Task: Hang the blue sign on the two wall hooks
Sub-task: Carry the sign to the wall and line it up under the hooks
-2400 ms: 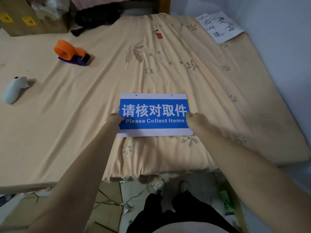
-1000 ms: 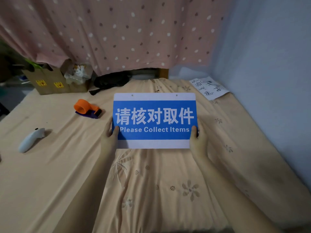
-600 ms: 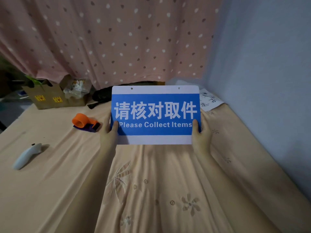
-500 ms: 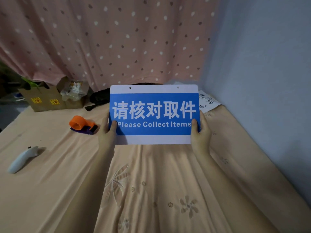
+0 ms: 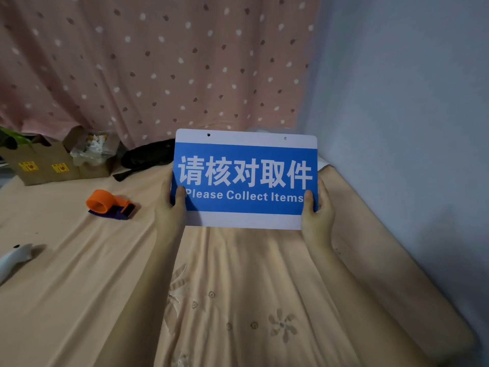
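Filling the lower frame is the peach flower-embroidered bed sheet (image 5: pixel 238 300), with the pink dotted fabric curtain (image 5: pixel 158 62) across the upper left and the plain pale-blue wall (image 5: pixel 410 102) down the right. No hooks show anywhere in view, so look for them first, probably by turning toward that wall.

At the centre of the frame you hold the blue-and-white rectangular plastic sign (image 5: pixel 244 178) upright, lifted clear of the sheet, its face toward you. Your left hand (image 5: pixel 170 210) grasps its lower left edge, thumb on the front; your right hand (image 5: pixel 316 213) grasps the lower right edge the same way. Both grips look firm.

Keep the sign level as you carry it. The left hanging hole (image 5: pixel 208 134) and the right hanging hole (image 5: pixel 285 138) sit in the white top strip, so your low grip leaves them free, which is good. Bring the top strip up to the hooks, seat one hole, then pivot slightly to catch the other. Let go only once both bear weight.

At mid left, the orange plastic tape dispenser (image 5: pixel 109 205) lies well apart from your hands and needs no attention.
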`<state>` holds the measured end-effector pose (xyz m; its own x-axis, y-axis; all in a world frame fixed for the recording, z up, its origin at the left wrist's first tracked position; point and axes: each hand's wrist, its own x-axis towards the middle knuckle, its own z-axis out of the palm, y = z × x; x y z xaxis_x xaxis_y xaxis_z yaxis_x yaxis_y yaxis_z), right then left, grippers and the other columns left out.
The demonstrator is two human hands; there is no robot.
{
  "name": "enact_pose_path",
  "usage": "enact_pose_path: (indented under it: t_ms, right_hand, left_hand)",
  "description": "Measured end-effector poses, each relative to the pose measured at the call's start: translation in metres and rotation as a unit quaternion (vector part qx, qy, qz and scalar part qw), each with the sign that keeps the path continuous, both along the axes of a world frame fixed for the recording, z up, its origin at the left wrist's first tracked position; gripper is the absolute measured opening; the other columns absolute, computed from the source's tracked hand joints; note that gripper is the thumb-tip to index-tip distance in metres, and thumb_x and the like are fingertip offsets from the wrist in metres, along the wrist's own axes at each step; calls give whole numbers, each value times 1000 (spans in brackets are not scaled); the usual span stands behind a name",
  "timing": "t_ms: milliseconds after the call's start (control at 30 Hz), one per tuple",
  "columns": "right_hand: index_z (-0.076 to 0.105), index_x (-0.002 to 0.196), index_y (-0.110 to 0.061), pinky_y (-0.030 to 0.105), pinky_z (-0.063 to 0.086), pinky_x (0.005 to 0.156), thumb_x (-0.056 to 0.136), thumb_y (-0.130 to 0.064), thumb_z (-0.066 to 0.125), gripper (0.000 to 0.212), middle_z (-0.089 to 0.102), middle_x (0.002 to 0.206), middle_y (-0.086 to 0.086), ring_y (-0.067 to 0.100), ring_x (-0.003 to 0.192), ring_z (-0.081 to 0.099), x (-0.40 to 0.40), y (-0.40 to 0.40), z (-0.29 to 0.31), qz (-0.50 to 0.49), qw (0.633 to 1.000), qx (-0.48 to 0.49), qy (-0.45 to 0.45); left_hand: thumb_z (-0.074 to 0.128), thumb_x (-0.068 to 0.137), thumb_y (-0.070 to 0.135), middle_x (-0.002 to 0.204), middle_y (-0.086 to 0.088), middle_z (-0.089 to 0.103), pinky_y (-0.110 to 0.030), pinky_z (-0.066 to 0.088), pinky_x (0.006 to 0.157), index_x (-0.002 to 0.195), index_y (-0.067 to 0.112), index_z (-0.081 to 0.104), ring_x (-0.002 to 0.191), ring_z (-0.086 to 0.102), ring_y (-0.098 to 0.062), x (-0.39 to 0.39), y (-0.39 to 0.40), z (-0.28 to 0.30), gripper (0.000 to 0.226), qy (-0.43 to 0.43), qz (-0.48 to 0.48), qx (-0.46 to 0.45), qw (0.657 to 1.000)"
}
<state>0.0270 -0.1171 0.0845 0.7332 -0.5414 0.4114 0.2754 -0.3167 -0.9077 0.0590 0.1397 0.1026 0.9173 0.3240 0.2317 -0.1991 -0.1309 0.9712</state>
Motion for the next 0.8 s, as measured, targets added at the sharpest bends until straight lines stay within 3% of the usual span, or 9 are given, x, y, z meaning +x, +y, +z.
enact_pose_path:
  t_ms: [100, 233, 433, 500, 600, 733, 800]
  right_hand:
    - [46, 137, -7, 6, 50, 78, 97, -9, 45, 40, 63, 117, -7, -12, 96, 60, -7, -12, 6, -15, 1000, 11, -8]
    - [47, 134, -4, -4, 41, 73, 97, -3, 43, 37, 56, 109, -22, -27, 91, 53, -20, -35, 16, -26, 999, 20, -33]
    - [44, 139, -11, 13, 47, 93, 97, -11, 45, 42, 57, 130, -4, -1, 113, 57, -45, -79, 24, -70, 997, 8, -36]
    - [42, 140, -9, 10, 47, 91, 97, -11, 45, 43, 55, 133, -1, 1, 113, 56, -54, -94, 26, -83, 996, 9, -31]
    - [41, 141, -7, 1, 45, 81, 98, -11, 45, 44, 55, 129, -4, -15, 102, 57, -69, -118, 26, -101, 994, 6, -29]
    - [41, 141, -7, 7, 45, 93, 98, -12, 44, 43, 52, 139, 6, 10, 121, 54, -90, -145, 25, -135, 990, 7, -42]
    - [41, 141, -7, 6, 43, 94, 98, -12, 44, 43, 52, 140, 7, 11, 123, 53, -100, -158, 27, -149, 988, 12, -44]
  left_hand:
    - [41, 96, 18, 125, 18, 48, -25, 39, 94, 139, 28, 40, 117, 47, -7, 3, -15, 4, 44, -11, 2, -11, 1000]
    - [42, 93, 19, 124, 17, 51, -37, 42, 103, 134, 32, 44, 121, 51, -12, 3, -42, 8, 44, -15, -6, -28, 999]
    - [41, 93, 16, 113, 23, 58, -32, 44, 99, 134, 28, 46, 109, 56, -3, -7, -93, 14, 43, -33, -49, -48, 997]
    - [40, 94, 16, 112, 24, 58, -27, 44, 96, 135, 27, 44, 103, 55, 4, -10, -111, 14, 43, -27, -63, -57, 996]
    - [39, 96, 20, 129, 7, 56, -29, 43, 99, 137, 27, 42, 113, 55, -6, -16, -136, 14, 42, -19, -88, -67, 994]
    - [39, 97, 19, 140, 2, 49, -27, 39, 102, 141, 25, 37, 126, 47, -12, -21, -169, 14, 45, -17, -127, -69, 989]
    - [39, 96, 20, 139, 2, 51, -25, 40, 98, 139, 27, 39, 124, 48, -11, -24, -184, 15, 44, -25, -137, -49, 989]
